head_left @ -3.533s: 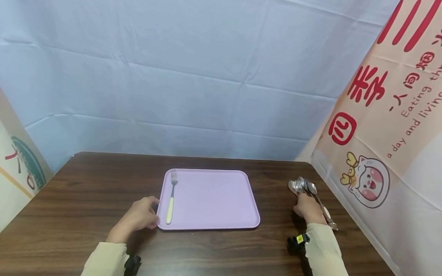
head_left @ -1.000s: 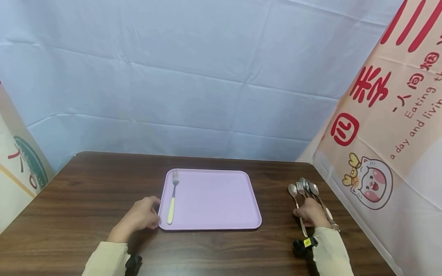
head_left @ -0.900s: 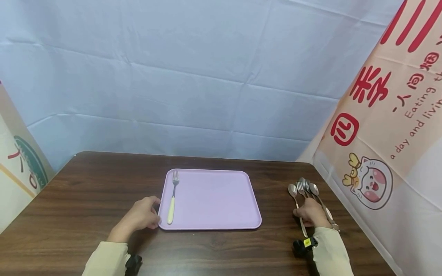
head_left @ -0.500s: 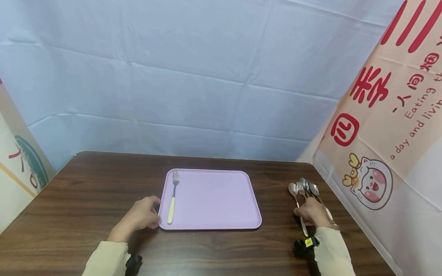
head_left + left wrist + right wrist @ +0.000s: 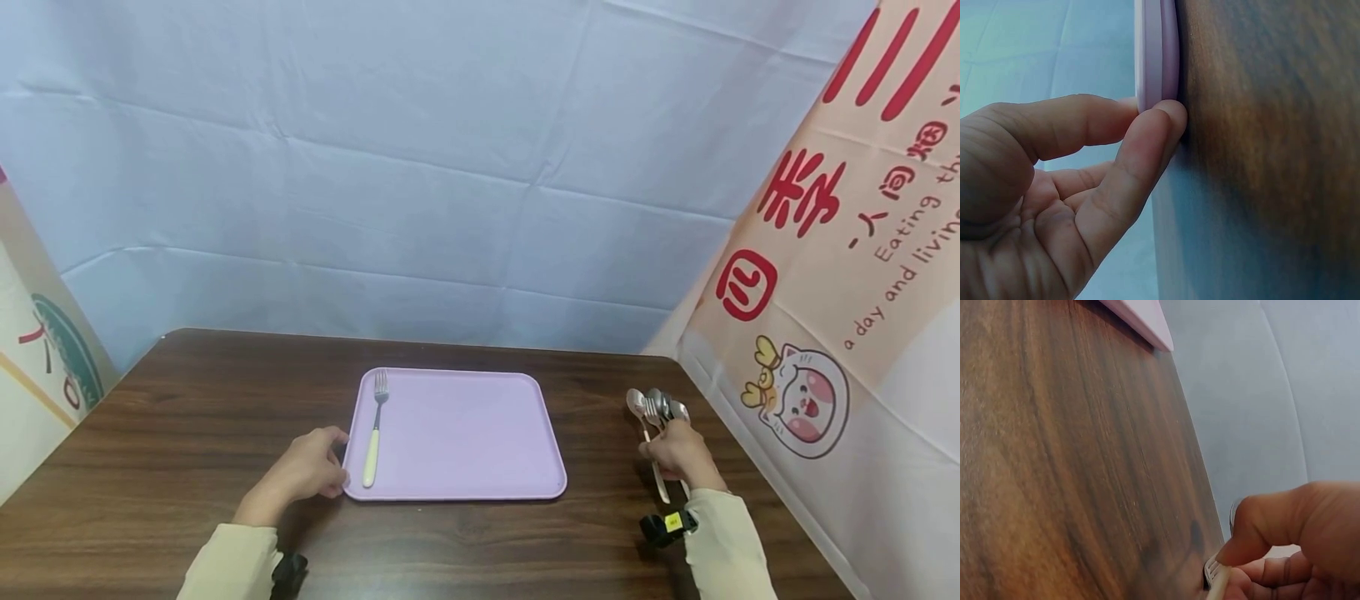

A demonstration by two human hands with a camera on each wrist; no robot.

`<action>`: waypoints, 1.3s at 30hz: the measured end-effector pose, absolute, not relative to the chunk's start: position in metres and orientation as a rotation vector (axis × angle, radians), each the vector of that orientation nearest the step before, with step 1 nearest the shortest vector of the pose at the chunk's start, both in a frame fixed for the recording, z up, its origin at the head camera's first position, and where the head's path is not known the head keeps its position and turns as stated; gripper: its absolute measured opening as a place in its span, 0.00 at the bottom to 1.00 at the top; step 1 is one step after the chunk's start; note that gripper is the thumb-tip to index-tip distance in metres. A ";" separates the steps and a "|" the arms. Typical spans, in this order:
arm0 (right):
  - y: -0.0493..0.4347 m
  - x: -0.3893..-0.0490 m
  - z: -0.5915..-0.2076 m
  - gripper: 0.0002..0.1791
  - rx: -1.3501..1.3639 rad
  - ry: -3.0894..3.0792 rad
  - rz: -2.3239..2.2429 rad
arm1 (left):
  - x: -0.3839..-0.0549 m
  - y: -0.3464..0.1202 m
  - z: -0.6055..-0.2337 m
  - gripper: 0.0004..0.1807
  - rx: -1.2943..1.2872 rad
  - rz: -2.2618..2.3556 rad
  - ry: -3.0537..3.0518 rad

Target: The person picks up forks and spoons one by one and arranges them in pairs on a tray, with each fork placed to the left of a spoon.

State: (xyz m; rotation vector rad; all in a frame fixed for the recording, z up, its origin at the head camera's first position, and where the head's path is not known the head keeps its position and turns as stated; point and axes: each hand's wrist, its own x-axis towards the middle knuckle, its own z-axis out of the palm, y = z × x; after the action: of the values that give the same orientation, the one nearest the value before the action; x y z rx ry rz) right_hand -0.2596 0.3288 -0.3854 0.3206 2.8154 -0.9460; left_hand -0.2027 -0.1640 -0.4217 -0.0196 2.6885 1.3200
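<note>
My left hand (image 5: 303,468) pinches the left rim of a lilac tray (image 5: 465,437); in the left wrist view its thumb and fingertips meet at the tray's edge (image 5: 1150,56). On the tray's left side lies a fork (image 5: 372,442) with a cream handle, tines pointing away. My right hand (image 5: 682,456) grips a bunch of cutlery right of the tray: a spoon (image 5: 635,400), a fork (image 5: 651,413) and more spoons (image 5: 678,410). Their handles run under my fingers, partly hidden. In the right wrist view my thumb presses a pale handle (image 5: 1219,584); which piece it belongs to I cannot tell.
The brown wooden table (image 5: 472,550) carries the tray and cutlery. A pale blue cloth (image 5: 390,167) hangs behind it. At the right a printed banner (image 5: 802,400) falls along the table's edge, close to my right hand. Another printed cloth (image 5: 45,358) hangs at the left.
The cutlery handles that fanned out right of my right hand have come in under it, and the pieces lie closer together. Before that, the left spoon was spread outward. Left hand and tray stay put.
</note>
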 end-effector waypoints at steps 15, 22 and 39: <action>0.311 -0.263 -0.391 0.06 0.236 2.856 -0.925 | -0.204 -0.165 -0.422 0.27 -0.008 1.311 2.690; 0.295 -0.267 -0.395 0.07 0.163 2.902 -0.879 | -0.203 -0.165 -0.422 0.26 -0.001 1.332 2.680; 0.251 -0.268 -0.395 0.05 0.160 2.847 -0.943 | -0.204 -0.165 -0.421 0.26 0.001 1.305 2.694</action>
State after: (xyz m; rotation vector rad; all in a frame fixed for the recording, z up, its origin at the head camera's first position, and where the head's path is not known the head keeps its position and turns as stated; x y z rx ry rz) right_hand -0.2677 0.2512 -0.3951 0.1602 2.8471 -0.9425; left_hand -0.2040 -0.1648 -0.4212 0.0009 2.6938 1.3049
